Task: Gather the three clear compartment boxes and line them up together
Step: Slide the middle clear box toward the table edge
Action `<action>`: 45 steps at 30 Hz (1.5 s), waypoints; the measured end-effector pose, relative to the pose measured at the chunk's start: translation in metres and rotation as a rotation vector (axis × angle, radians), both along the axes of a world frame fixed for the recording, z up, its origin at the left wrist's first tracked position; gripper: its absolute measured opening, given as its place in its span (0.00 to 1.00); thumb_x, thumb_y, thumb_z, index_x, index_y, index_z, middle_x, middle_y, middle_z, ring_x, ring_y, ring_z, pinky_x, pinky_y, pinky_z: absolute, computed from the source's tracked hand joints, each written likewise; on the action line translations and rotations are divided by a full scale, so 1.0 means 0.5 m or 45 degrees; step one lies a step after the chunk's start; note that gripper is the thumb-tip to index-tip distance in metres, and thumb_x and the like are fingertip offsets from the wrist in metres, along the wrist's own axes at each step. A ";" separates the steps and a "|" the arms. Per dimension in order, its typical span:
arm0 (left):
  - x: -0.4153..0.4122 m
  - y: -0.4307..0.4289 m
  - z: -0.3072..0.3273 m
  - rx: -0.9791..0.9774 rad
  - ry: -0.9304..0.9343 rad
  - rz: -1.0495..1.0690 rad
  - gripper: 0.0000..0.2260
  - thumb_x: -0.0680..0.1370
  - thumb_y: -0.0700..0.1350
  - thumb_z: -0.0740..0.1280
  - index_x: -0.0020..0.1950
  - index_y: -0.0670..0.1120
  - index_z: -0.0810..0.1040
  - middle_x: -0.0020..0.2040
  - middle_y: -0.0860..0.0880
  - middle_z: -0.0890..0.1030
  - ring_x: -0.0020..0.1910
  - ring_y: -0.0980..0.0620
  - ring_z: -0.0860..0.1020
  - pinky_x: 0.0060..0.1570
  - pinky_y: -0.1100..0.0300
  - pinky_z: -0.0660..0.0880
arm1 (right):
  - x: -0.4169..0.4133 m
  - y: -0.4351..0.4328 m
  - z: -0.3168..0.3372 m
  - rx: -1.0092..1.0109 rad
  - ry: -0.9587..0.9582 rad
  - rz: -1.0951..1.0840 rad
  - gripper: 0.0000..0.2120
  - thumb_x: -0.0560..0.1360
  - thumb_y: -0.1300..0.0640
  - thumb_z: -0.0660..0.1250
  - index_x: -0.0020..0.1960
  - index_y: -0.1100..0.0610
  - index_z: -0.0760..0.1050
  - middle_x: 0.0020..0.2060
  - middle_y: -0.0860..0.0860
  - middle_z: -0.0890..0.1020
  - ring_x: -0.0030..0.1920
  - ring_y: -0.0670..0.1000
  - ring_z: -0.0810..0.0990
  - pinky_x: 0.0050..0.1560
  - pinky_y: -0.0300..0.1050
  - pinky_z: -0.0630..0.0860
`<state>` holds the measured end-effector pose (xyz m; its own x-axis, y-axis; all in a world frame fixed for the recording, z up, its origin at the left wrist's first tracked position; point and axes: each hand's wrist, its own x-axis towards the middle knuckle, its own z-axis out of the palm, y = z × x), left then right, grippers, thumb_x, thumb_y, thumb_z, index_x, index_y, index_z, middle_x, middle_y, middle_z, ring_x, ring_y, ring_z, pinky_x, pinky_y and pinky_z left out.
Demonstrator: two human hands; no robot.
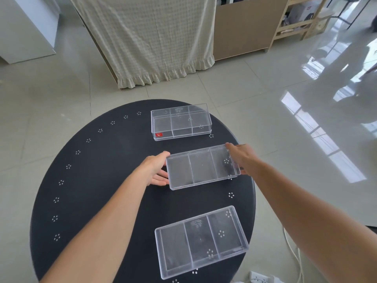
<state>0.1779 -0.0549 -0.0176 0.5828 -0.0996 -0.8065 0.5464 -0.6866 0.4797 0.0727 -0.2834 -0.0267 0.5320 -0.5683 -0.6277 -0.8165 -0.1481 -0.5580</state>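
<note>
A round black table [85,180] has three clear boxes on it, set one behind the other with gaps between them. The middle box [202,167] is between two hands. The left hand [154,168] is at the left short end of this box. Its thumb lies on top at the far corner and its fingers [161,181] reach along the near corner, so the hand wraps that end in a wide, loose hold. The right hand [241,157] is at the right short end. Its fingers are stretched out flat against that side, with the tips at the far right corner, and part of the hand shows through the clear wall. Both hands press in from the two ends, so the box is held between them. I cannot tell if the box is lifted or sitting on the table. It has three spaces inside, side by side, and it is turned a little, with the right end farther away. The far box [180,122] sits near the back edge of the table, apart from the middle one. It is taller, has more spaces inside and has a small red sticker [158,135] at its near left corner. The near box [201,241] lies close to the person, well apart from the hands, and it is tilted the same way. No hand touches these two boxes.
</note>
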 end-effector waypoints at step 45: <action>-0.034 0.088 0.000 -0.360 -0.117 -0.142 0.27 0.68 0.48 0.77 0.64 0.50 0.72 0.55 0.45 0.83 0.49 0.47 0.84 0.48 0.56 0.80 | -0.079 -0.014 -0.013 0.189 -0.335 0.423 0.24 0.71 0.49 0.74 0.64 0.56 0.75 0.57 0.53 0.82 0.56 0.54 0.81 0.61 0.52 0.77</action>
